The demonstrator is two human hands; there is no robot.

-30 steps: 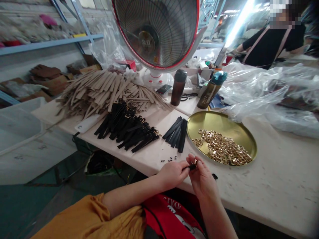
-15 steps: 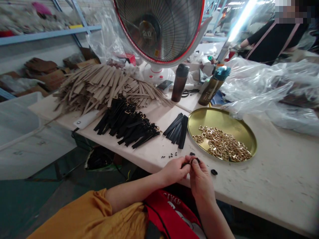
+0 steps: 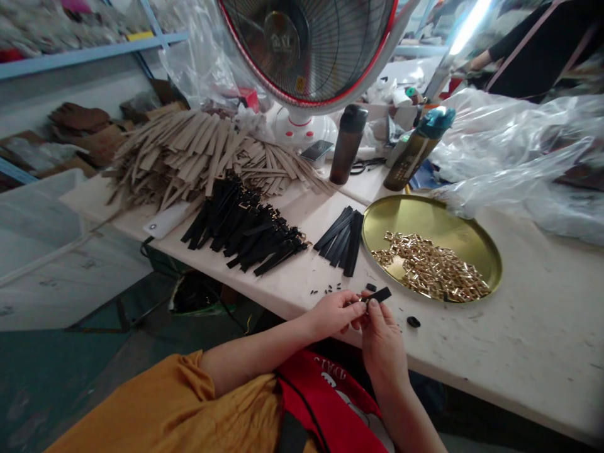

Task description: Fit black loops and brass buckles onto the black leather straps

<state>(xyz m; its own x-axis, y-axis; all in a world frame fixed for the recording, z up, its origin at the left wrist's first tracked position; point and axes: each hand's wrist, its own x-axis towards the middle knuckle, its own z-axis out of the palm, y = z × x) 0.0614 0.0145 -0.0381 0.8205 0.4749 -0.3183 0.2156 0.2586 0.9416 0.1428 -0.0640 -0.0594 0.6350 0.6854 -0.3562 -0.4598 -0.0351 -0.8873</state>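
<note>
Close together at the table's front edge, my left hand (image 3: 337, 313) and my right hand (image 3: 381, 330) both pinch a short black strap (image 3: 379, 295). A bit of gold metal, looking like a buckle, shows between the fingertips; the strap's end sticks out to the upper right. Just beyond my hands lie a small black piece (image 3: 371, 287) and several tiny black bits (image 3: 331, 289). A black ring-shaped piece (image 3: 413, 321) rests right of my right hand. Flat black straps (image 3: 340, 239) lie fanned out beyond, beside a gold tray (image 3: 493, 264) holding a heap of gold buckles (image 3: 431, 264).
Black straps with gold buckles (image 3: 245, 226) are piled on the left, before a heap of beige strips (image 3: 179, 151). A fan (image 3: 306, 50), a dark bottle (image 3: 348, 145) and a tilted bottle (image 3: 415, 151) stand behind. Clear plastic (image 3: 519, 151) covers the back right, near another person (image 3: 542, 50).
The black strap now projects up and right from my fingers, where it was mostly hidden before. My fingers have shifted on it. The whole view has moved slightly.
</note>
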